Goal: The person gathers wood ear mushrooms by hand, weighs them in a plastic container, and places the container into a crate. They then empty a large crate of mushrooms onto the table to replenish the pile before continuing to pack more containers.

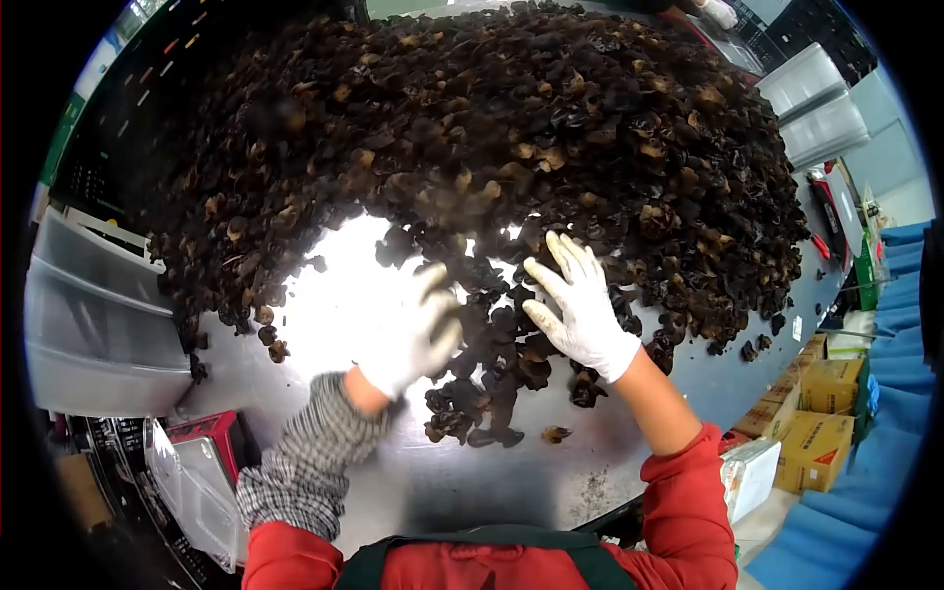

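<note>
A big heap of dark brown wood ear mushrooms (472, 128) covers most of the metal table (393, 492). My left hand (413, 334), in a white glove and smeared by motion, hovers over the bright bare patch with its fingers apart. Just right of it lies a loose strip of wood ears (501, 364), pulled out from the heap's front edge. My right hand (580, 310), also gloved, has its fingers spread over the right side of that strip, fingertips at the heap's edge. Nothing shows gripped in either hand.
Stacked clear plastic bins (103, 324) stand at the left edge, more clear containers (814, 103) at the back right. Another person's gloved hand (721, 13) appears at the far right. Cardboard boxes (814, 450) sit beyond the right edge, a red-handled tool (820, 246) near it.
</note>
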Tool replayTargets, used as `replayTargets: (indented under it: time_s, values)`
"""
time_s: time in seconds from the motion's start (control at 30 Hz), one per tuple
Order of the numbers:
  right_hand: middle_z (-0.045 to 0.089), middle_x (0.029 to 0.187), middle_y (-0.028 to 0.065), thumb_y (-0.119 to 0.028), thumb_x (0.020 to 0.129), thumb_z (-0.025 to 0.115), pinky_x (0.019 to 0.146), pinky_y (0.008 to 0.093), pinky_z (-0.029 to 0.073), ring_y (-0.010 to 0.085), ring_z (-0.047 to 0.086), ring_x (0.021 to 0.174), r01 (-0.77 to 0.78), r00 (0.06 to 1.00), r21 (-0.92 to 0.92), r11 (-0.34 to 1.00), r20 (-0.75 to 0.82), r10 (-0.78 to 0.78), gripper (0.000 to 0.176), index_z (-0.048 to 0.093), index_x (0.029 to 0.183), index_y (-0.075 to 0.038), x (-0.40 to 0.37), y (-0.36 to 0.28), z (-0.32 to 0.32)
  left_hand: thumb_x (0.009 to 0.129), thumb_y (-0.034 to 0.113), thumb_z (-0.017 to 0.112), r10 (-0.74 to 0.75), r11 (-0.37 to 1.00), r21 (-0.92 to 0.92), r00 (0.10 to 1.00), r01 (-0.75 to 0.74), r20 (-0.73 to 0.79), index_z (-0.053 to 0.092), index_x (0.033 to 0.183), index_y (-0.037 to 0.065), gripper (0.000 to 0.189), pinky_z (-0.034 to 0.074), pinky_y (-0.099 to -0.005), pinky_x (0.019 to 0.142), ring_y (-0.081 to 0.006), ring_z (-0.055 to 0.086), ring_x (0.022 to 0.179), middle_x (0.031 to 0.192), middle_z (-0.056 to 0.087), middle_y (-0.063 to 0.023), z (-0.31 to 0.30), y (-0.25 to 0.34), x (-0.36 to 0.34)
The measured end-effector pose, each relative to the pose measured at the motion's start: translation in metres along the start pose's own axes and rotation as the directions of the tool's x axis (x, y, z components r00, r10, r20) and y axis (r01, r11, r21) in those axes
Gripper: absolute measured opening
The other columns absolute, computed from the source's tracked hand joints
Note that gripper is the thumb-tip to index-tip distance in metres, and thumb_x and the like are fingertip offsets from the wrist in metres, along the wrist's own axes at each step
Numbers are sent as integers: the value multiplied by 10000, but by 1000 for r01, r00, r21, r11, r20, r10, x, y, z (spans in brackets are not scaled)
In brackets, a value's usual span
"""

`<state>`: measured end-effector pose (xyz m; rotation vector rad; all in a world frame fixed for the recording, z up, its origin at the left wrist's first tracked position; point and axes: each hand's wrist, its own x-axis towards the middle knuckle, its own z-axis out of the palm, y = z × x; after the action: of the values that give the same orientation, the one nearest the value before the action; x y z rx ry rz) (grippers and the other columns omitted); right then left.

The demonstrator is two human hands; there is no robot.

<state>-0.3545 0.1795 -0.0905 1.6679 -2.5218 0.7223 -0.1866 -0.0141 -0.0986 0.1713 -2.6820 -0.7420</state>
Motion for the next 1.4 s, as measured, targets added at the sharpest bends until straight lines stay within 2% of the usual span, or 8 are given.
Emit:
replayTargets:
  time_s: [0.23,0.33,0.53,0.7,0.83,0.97,1.2,1.4]
  values:
    - [352,1432,241,-400,882,558,1104,548,227,402,280,1356,-83,985,-70,994,-154,72,523,497,1321,-122,120,8,55,690,277,795,-89,979,155,955,136,-282,415,1397,107,821,312,-480,1077,-420,306,1331,1486,231,-265,-10,-26,45]
    - [358,1447,198,-434,892,513,1094,619,171,384,251,1378,-116,992,-168,979,36,124,437,572,1220,-152,120,-19,67,629,514,796,-364,896,243,928,371,-76,320,1464,164,1022,208,-500,1129,-474,167,1379,1517,44,-312,0,-57,69]
    - [490,1284,240,-325,855,574,1066,559,278,406,413,1255,202,959,261,944,143,-245,312,587,1015,-58,-19,-76,28,616,271,796,-23,995,-90,995,32,97,541,1202,56,674,367,-458,1012,-355,451,1195,1266,498,-181,-1,9,-32]
    - [570,1165,179,-266,812,655,1000,482,389,351,490,1178,182,969,460,869,68,-239,298,633,1023,-57,-71,-85,-11,611,346,827,33,988,-152,999,-33,-1,521,1259,68,769,325,-482,1036,-388,397,1251,1412,356,-215,-4,56,-90]
    - [443,1334,253,-380,850,609,1027,505,341,421,404,1239,2,992,37,999,-123,2,535,517,1263,-52,-14,-63,11,567,493,829,-146,979,137,989,149,-36,325,1443,94,1086,223,-521,1090,-444,257,1328,1473,206,-280,1,43,-54]
    - [415,1374,259,-467,852,579,1037,554,309,423,369,1285,38,996,36,999,79,-40,585,518,1262,-53,-56,-90,27,585,543,785,-122,991,-31,972,131,203,370,1417,94,1032,261,-522,1072,-415,337,1273,1420,330,-220,5,51,-74]
    - [541,1218,197,-338,806,669,974,491,403,359,498,1154,173,974,428,887,57,-217,394,610,1055,-38,-159,-150,0,592,512,794,-13,1000,-18,996,15,89,409,1386,75,985,249,-546,1078,-392,330,1291,1396,330,-211,-1,92,-181]
    - [517,1226,194,-337,824,645,969,466,368,352,462,1164,-16,994,57,998,-108,22,466,571,1177,-41,-87,-95,9,498,591,816,-156,981,129,984,144,88,258,1465,70,1232,138,-635,1084,-432,210,1370,1476,203,-267,4,77,-152]
